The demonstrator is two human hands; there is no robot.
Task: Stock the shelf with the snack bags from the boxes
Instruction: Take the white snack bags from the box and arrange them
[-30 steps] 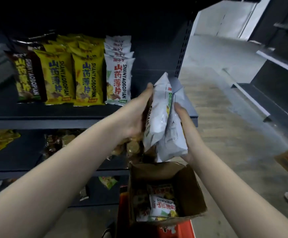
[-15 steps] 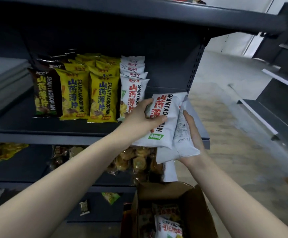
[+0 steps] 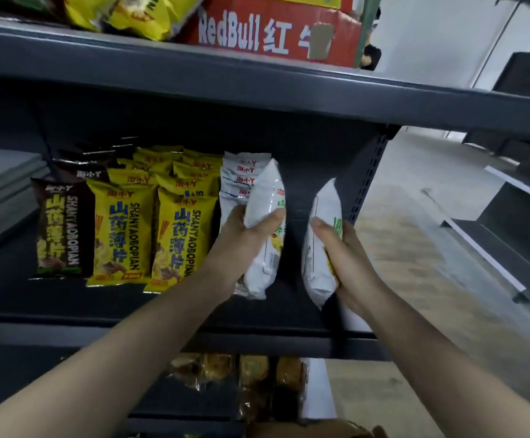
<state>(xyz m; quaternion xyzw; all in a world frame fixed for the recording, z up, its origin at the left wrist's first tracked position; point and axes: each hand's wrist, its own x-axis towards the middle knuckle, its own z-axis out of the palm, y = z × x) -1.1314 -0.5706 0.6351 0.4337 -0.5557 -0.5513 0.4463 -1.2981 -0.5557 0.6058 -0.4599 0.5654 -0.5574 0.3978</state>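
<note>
**A:** Which step is this?

**B:** Placing. The left hand [image 3: 244, 238] grips a white bag [image 3: 265, 222] upright at the front of the white row [image 3: 238, 175]. The right hand [image 3: 339, 257] grips a second bag [image 3: 322, 235] over the shelf [image 3: 292, 314], well right of the row.

**A:** And next?

**B:** Probably stand both down, printed faces forward; they're edge-on.

**A:** What's around them?

**B:** Dark metal shelving. Yellow bags [image 3: 124, 229] and a brown bag [image 3: 61, 232] on the left, a RedBull carton [image 3: 273, 30] above, biscuit packs [image 3: 251, 371] below, a box [image 3: 314, 430] underneath, and aisle floor [image 3: 415, 263] on the right.

L hand [image 3: 241, 245] grips bag [image 3: 265, 197], R hand [image 3: 344, 257] 2nd bag [image 3: 325, 207]
</note>
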